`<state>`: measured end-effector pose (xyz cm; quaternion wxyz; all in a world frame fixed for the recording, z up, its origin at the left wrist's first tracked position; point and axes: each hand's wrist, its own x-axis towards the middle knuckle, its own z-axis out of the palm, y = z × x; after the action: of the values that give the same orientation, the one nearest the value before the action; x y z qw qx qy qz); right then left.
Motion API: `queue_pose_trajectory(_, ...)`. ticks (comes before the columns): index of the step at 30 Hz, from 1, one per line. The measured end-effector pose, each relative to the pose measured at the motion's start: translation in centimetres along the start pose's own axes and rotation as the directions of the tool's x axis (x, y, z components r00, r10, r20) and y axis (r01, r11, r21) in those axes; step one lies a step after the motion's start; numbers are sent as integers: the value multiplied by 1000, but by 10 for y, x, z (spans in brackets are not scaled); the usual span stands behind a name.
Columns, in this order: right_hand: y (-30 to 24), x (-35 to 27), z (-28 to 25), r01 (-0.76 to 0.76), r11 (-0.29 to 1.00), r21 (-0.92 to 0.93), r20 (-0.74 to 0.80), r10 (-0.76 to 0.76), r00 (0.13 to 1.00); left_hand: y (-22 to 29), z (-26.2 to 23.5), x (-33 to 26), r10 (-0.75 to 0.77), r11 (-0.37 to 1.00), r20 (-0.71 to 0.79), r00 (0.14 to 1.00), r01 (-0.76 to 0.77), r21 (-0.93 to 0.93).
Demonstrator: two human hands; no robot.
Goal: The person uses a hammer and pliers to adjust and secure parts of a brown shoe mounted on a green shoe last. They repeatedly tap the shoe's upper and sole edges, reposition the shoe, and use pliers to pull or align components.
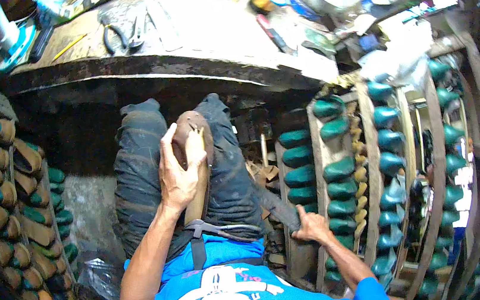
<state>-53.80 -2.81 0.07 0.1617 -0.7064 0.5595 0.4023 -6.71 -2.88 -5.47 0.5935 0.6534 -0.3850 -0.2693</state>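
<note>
Blue shirt (240,294) fills the near edge. Above it, left hand (180,172) grasps a brown shoe (196,155) on the lap, its length running away from the body. Right hand (311,228) clenches a dark strap (274,206), well right of the shoe.

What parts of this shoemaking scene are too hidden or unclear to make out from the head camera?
- Brown shoe on the lap: the left hand covers its middle.
- Dark strap: the right hand hides its end.
- Pliers and clutter on the workbench: too small and bent by the lens.
- Right-hand racks of teal shoe lasts: blurred toward the dark rim.
</note>
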Motion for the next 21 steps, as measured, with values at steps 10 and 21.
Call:
queue_pose_trajectory(10,-37,-155,-84,485,506,713,-690,385,613,-9,-4,-9,40,988,-5,999,-41,-149)
queue_pose_trajectory(21,104,-187,-170,532,316,786,-604,574,552,-17,-5,-6,63,986,-38,997,-68,-153)
